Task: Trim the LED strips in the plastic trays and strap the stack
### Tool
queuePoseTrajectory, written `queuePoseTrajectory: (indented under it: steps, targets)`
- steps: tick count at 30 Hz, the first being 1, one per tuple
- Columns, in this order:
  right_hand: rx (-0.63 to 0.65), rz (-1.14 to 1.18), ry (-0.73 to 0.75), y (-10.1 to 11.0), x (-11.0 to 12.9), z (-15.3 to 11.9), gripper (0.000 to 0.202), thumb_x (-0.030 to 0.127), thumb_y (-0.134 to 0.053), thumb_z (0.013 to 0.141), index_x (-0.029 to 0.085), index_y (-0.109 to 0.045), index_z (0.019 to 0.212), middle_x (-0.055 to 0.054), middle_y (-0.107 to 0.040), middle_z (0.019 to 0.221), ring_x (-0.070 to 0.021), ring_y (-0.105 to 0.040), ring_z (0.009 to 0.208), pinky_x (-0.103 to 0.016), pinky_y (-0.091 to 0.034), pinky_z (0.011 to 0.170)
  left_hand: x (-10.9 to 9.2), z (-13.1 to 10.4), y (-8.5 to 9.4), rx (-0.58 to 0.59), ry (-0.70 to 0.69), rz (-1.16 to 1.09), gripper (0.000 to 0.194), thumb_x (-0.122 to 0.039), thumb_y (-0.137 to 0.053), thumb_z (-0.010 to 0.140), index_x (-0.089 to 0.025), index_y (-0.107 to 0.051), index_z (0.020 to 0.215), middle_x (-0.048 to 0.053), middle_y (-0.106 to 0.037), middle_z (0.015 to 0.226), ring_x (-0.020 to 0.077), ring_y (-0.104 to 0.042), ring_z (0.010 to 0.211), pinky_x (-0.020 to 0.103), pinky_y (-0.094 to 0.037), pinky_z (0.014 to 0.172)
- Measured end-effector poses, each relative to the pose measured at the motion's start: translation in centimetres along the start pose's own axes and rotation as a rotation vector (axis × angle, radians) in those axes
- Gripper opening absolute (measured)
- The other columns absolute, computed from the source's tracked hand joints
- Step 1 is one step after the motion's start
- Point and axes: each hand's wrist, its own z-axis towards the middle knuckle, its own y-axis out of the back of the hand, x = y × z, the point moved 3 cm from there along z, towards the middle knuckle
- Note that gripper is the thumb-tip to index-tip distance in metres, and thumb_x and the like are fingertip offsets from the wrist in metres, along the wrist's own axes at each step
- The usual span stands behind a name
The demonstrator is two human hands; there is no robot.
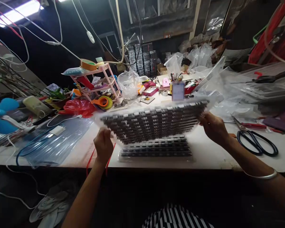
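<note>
Between both hands hangs a clear plastic sheet packed with rows of dark strips, tilted and raised off the table. My left hand is closed on its left edge. On the right edge, my right hand pinches the plastic, fingers closed. Beneath it, a second pack of dark strips in clear film lies flat at the table's front. The lifted pack is blurred, so what the strips are cannot be made out. Red ribbon hangs over the table edge beside my left wrist.
Large dark-handled scissors lie at the right on the white table. Plastic film covers the left side. Further back stand a pink rack, a red bag and a pen holder. A blue fan is far left.
</note>
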Motion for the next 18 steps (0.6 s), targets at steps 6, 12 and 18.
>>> queuePoseTrajectory:
  steps: [6,12,18]
  targets:
    - [0.189,-0.095,-0.249,-2.8,1.2,-0.2,0.043,0.045,-0.030,0.090,0.019,-0.057,0.068,-0.009,-0.061,0.064,-0.0211,-0.056,0.062,-0.030,-0.036,0.058,1.1,2.5,-4.4,0.248,0.292,-0.095,0.035,-0.037,-0.050,0.085,-0.017,-0.054,0.057,0.000,-0.047,0.055,0.0148,-0.044,0.062,0.026,-0.033,0.062]
    - [0.371,-0.056,-0.335,-6.1,-0.5,-3.4,0.044,0.045,-0.033,0.090,0.018,-0.066,0.082,-0.008,-0.068,0.071,-0.0217,-0.062,0.067,-0.030,-0.042,0.060,4.8,-0.8,-7.2,0.443,0.533,-0.278,0.026,-0.039,-0.066,0.070,-0.015,-0.064,0.063,-0.002,-0.051,0.049,0.0158,-0.051,0.060,0.024,-0.037,0.057]
    - [0.324,0.223,-0.435,-5.2,-0.5,-7.0,0.054,0.052,-0.040,0.088,0.016,-0.059,0.123,-0.009,-0.071,0.097,-0.0251,-0.065,0.087,-0.034,-0.049,0.073,6.3,-4.1,-5.7,0.504,0.706,-0.532,0.055,-0.052,-0.075,0.060,-0.013,-0.069,0.099,0.004,-0.067,0.069,0.0200,-0.062,0.071,0.030,-0.048,0.064]
